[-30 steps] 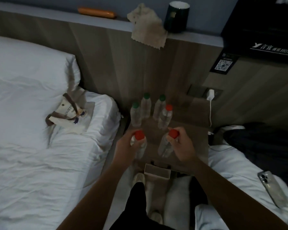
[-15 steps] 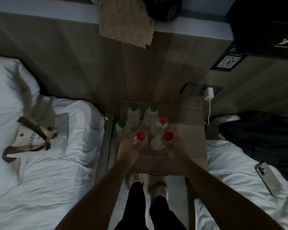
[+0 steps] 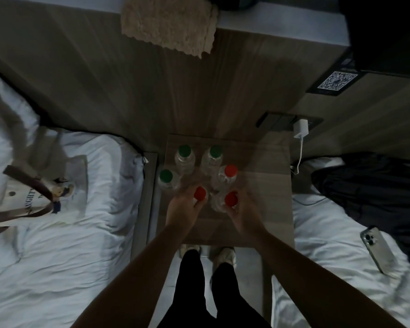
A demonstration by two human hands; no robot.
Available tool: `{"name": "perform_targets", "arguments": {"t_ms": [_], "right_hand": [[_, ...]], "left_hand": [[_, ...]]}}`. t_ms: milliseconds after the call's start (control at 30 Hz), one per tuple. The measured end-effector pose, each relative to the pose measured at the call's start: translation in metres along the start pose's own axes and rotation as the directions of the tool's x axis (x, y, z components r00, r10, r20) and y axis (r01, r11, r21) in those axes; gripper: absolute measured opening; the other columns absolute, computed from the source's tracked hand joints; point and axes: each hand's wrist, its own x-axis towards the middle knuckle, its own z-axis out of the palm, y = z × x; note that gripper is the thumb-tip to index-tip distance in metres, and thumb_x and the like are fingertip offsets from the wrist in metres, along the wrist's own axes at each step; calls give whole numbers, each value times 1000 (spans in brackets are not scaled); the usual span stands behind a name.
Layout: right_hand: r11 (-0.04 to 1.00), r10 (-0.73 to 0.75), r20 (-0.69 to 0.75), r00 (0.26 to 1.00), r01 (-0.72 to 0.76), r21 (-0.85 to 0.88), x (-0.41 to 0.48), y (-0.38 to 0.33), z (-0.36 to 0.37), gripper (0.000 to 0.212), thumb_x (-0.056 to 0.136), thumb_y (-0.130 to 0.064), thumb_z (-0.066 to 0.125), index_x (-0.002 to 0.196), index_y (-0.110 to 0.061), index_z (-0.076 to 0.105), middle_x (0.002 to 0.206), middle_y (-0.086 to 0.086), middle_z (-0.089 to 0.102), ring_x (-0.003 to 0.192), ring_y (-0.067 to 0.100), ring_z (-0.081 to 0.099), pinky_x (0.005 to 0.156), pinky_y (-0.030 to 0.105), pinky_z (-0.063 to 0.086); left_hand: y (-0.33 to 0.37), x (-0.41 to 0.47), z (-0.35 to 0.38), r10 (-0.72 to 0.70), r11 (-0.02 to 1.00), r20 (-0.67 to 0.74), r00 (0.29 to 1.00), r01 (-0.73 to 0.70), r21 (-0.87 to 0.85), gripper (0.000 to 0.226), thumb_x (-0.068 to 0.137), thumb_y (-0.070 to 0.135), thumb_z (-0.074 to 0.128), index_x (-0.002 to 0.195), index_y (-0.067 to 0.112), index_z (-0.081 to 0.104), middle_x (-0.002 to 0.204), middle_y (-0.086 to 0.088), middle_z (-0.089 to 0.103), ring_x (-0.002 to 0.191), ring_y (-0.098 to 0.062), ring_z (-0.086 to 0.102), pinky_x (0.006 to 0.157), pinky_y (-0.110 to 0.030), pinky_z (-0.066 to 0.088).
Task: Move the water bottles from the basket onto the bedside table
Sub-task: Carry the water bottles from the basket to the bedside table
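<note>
Several clear water bottles stand on the wooden bedside table (image 3: 265, 209): three with green caps (image 3: 184, 151) at the back and left, and one with a red cap (image 3: 230, 171) on the right. In front of them my left hand (image 3: 184, 210) is wrapped around a red-capped bottle (image 3: 200, 193). My right hand (image 3: 243, 213) grips another red-capped bottle (image 3: 231, 199) beside it. Both held bottles are upright and look to rest on the table top. No basket is in view.
White beds flank the table. A tote bag (image 3: 37, 200) lies on the left bed; a phone (image 3: 379, 250) and dark clothing (image 3: 374, 192) lie on the right one. A charger (image 3: 301, 129) is plugged in above the table. A cloth (image 3: 171, 24) hangs off the ledge.
My head has tipped down over the table. Both hands have carried their red-capped bottles forward and down, up against the standing bottles.
</note>
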Motion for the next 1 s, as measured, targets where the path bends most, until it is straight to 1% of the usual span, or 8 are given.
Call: {"name": "perform_targets", "arguments": {"t_ms": [67,233,367,567,733,833,933,1000], "right_hand": [[1000,9,2,1000,-9,4,2,1,0,35,85,-16,70,116,-9,56,83,-25,46,74,-13,45,62,-4,34],[999,29,-37,999,-28,18,7,2,-1,34,85,-19,70,114,-9,57,90,-8,57,71,-8,49,59,-2,35],[999,32,-19,999,-32,-10,8,-1,1,42,84,-21,70,121,-12,54,106,5,66,93,16,61,73,16,38],[999,21,-21,1000,-22,-32,7,-1,5,48,85,-22,68,129,-15,49,109,6,65,101,24,62,77,23,38],[998,15,15,1000,-14,-67,1,4,3,48,84,-39,67,125,-27,45,117,1,63,105,24,62,85,38,51],[998,-22,16,1000,23,-60,-7,8,0,53,82,-48,65,126,-28,43,122,3,59,106,26,60,82,37,50],[996,-59,31,998,61,-66,-21,17,-7,55,81,-50,66,126,-29,44,124,1,56,113,23,56,86,37,48],[991,-94,81,992,101,-83,-34,30,-14,66,81,-39,70,137,-25,39,136,5,49,125,25,48,98,39,44]], "left_hand": [[2,6,0,-10,1000,1,1000,11,-23,29,84,36,65,111,27,58,99,6,66,88,-9,62,76,-31,53],[11,21,-7,2,999,30,1000,0,-45,26,86,29,64,112,26,57,102,6,64,88,-8,59,72,-20,43],[14,35,-7,-8,1000,57,998,9,-14,19,87,31,61,104,26,56,93,6,64,82,-8,60,70,-21,42],[20,41,-7,-31,998,-2,1000,31,49,14,87,26,61,98,22,54,89,3,62,79,-12,59,65,-25,42],[19,33,-3,-51,998,-8,999,51,43,29,89,30,57,116,25,48,106,2,62,95,-16,62,79,-35,53],[25,14,-8,-37,999,-58,998,39,34,43,84,42,58,122,27,44,116,3,58,102,-15,59,85,-40,54],[35,-21,-13,2,994,-138,990,13,109,59,84,47,49,135,18,38,136,-4,45,124,-18,44,101,-34,43],[39,-54,-12,-25,987,-182,983,53,149,63,87,43,47,142,15,31,146,-8,35,134,-21,34,112,-32,30]]}}
